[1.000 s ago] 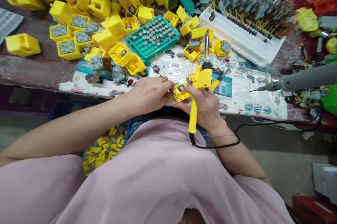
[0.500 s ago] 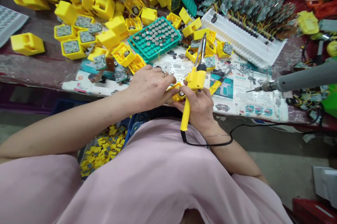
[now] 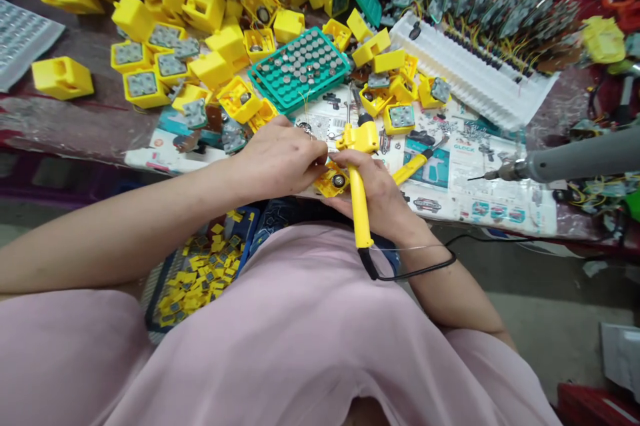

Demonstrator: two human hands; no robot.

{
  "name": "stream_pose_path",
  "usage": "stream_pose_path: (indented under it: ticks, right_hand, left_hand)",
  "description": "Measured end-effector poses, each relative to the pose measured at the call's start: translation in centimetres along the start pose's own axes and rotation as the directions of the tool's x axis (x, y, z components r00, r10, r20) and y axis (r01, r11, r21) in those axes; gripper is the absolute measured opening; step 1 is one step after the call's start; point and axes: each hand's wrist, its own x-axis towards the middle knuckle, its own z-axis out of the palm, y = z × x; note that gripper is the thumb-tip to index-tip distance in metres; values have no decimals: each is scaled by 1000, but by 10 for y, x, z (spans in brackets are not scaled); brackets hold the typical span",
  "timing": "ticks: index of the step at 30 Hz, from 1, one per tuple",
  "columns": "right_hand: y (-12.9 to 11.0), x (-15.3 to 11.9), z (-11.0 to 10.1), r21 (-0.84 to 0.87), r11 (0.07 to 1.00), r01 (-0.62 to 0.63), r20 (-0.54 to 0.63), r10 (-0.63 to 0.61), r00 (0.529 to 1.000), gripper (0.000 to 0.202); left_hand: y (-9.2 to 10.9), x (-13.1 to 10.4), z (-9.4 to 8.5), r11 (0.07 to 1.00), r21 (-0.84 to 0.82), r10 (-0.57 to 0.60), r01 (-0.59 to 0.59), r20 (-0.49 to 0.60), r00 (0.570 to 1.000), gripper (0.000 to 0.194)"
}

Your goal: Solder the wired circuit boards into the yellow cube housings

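Note:
My right hand [image 3: 377, 196] is closed around a yellow soldering iron [image 3: 361, 206], whose handle points toward me and whose metal tip points away over the table. The same hand's fingers also steady a small yellow plastic housing [image 3: 330, 181] with a round metal part inside, at the table's front edge. At the housing's left side is my left hand [image 3: 285, 154], its fingers bent and pinched together. Whatever lies between those fingertips is hidden. Just beyond the hands lies a green tray [image 3: 280, 96] of small round metal pieces.
Yellow housings [image 3: 205, 9] are heaped at the back left. A white ribbed rack [image 3: 465, 83] with wired circuit boards stands at the back right. A grey electric screwdriver [image 3: 575, 156] juts in from the right. Yellow-handled cutters [image 3: 413, 167] lie nearby. Below is a bin of yellow parts [image 3: 200, 279].
The soldering iron has turned in my right hand, its tip swinging left and its handle end right. More of the housing's round part shows between my hands. The view has shifted slightly.

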Motion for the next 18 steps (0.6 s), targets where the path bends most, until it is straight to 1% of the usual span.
stream_pose_path:
  ticks: [3, 6, 8, 10, 12, 15, 18]
  right_hand:
    - [-1, -2, 7, -136, 989, -50, -52, 44, 998, 43]
    - [-5, -4, 13, -273, 960, -65, -153, 24, 988, 39]
    - [-8, -5, 17, -350, 934, -73, -216, -5, 976, 37]
    - [-10, -5, 20, -396, 914, -89, -241, -10, 970, 38]
    - [-11, -6, 21, -402, 911, -96, -229, 1, 973, 40]
    - [-10, -6, 18, -348, 934, -80, -212, 4, 977, 42]
    - [-8, -8, 4, -247, 968, -38, -278, -33, 960, 29]
  left_hand:
    - [2, -5, -1, 1000, -6, 14, -14, -65, 998, 24]
    - [2, -8, 1, 1000, 21, -2, 4, -126, 992, 25]
    - [1, -10, 2, 997, 70, -15, 25, -142, 990, 27]
    - [0, -11, 5, 995, 101, -13, 26, -125, 992, 29]
    - [0, -11, 7, 996, 83, -22, 30, -96, 995, 30]
    - [0, -9, 11, 998, -10, -69, 68, -90, 994, 28]
    - [0, -7, 15, 993, -101, -75, 64, -101, 992, 27]
